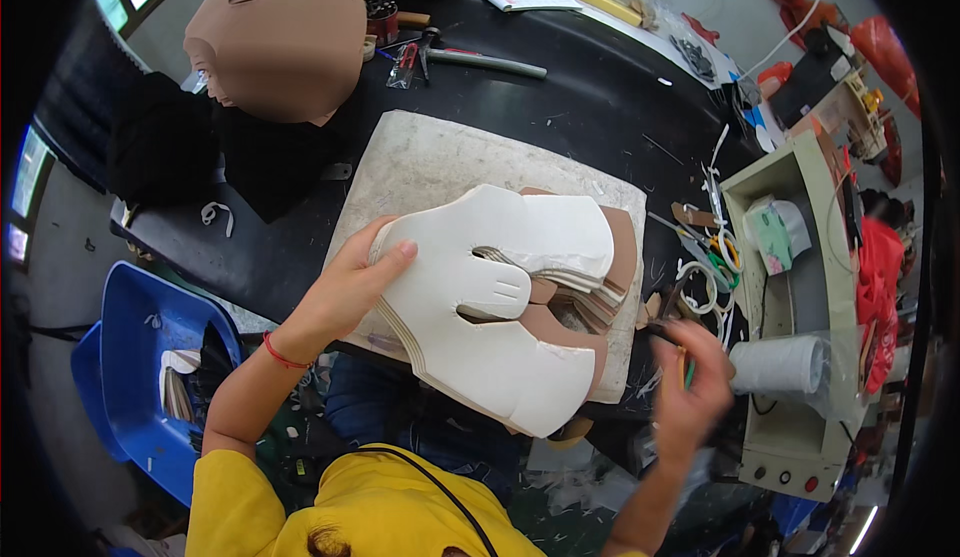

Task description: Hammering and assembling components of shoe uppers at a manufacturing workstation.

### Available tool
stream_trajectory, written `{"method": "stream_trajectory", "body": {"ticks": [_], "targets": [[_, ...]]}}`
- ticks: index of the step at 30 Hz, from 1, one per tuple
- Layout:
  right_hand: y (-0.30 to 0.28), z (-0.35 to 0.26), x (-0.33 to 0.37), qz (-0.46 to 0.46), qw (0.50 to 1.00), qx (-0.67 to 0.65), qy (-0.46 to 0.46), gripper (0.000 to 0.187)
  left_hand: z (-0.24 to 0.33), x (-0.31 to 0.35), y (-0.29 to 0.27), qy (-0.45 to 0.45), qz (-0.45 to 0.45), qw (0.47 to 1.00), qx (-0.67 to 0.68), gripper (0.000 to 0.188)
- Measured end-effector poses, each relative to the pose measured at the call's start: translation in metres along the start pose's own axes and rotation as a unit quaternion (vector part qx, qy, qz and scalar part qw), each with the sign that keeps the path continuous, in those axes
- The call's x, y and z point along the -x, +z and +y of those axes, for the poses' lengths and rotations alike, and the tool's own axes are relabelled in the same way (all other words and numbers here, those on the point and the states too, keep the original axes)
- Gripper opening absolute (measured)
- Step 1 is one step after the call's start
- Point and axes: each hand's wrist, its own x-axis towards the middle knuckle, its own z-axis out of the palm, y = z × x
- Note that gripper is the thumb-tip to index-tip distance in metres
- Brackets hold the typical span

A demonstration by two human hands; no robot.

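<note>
Left hand (345, 292) grips white cutouts (490, 302) over pad (430, 162), black table (590, 107); right hand (695, 382) blurred, grip unclear.

A stack of tan cut pieces (285, 42) sits at the black table's (590, 107) far left. A blue plastic bin (135, 357) stands below on the floor.

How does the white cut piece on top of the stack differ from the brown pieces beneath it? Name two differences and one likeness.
The white piece lies on top in full view; the brown pieces show only at the right edge. The left hand grips the white piece's side; no hand touches the brown pieces there. Both are flat, curved cut-outs stacked on the pale board.
</note>
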Motion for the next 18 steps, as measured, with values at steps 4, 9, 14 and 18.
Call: {"method": "stream_trajectory", "body": {"ticks": [4, 9, 14, 18], "targets": [[0.087, -0.021, -0.056, -0.181, 0.967, -0.115, -0.135, 0.018, -0.002, -0.001, 0.000, -0.013, -0.009, 1.000, 0.024, 0.036], [0.112, -0.032, -0.075, -0.336, 0.926, -0.086, -0.149, 0.015, 0.001, -0.003, -0.003, 0.001, -0.044, 0.999, -0.023, 0.037], [0.115, -0.029, -0.065, -0.329, 0.922, 0.006, -0.203, 0.018, 0.010, -0.017, -0.004, -0.027, -0.046, 0.998, 0.017, 0.035], [0.087, -0.025, -0.062, -0.313, 0.928, 0.042, -0.200, 0.023, 0.007, -0.023, -0.001, -0.036, -0.048, 0.996, 0.065, 0.034]]}}
